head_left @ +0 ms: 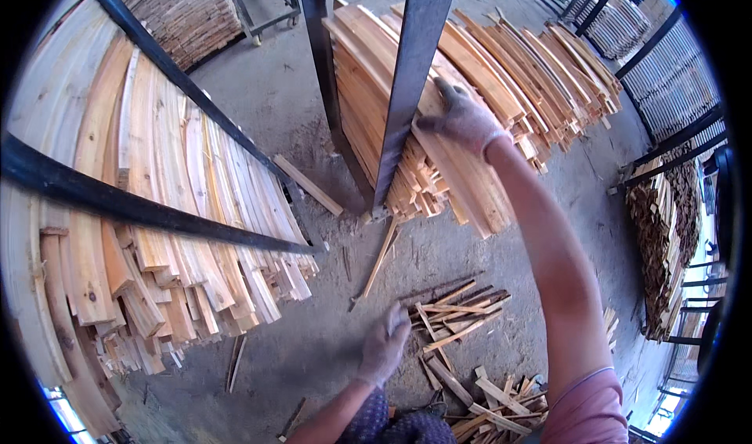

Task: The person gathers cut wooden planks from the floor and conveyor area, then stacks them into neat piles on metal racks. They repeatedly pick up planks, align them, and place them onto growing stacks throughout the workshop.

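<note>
Right hand: the gloved right hand [468, 124] lies on a pale wooden board [474, 189], thumb and fingers apart; whether they clamp it, I cannot tell.
Board: at the near side of the middle plank stack [501, 68], just right of a dark metal upright [411, 76], its lower end jutting toward the person.
Left hand: the gloved left hand [384, 348] is low, near the scrap sticks [462, 315]; its fingers look close together, but how far they curl I cannot tell.
Left side: a large plank stack [149, 146] behind dark metal bars [157, 218].
Floor: grey concrete [337, 279], with a short loose board [308, 184] between the two stacks.
</note>
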Demonstrator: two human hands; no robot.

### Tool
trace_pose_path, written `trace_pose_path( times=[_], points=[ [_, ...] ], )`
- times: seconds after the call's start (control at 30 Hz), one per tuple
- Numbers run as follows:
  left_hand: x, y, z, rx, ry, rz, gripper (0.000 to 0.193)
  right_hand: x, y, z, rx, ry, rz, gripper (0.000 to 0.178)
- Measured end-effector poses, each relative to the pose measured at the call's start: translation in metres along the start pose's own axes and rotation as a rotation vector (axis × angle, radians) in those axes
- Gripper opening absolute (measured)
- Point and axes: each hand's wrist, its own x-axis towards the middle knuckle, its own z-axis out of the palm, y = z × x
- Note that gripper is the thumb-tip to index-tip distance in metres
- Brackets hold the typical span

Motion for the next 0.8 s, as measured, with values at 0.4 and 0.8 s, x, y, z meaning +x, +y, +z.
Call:
trace_pose_path(
  times=[0.4,0.8],
  points=[
    [0.118,0.113,0.059,0.199,-0.072,0.292,0.062,-0.149,-0.041,-0.022,-0.203,-0.025,0.23,0.093],
    [0.107,0.094,0.086,0.102,-0.1,0.483,0.07,-0.082,-0.024,-0.006,-0.166,0.1,-0.007,0.057]
  ],
)
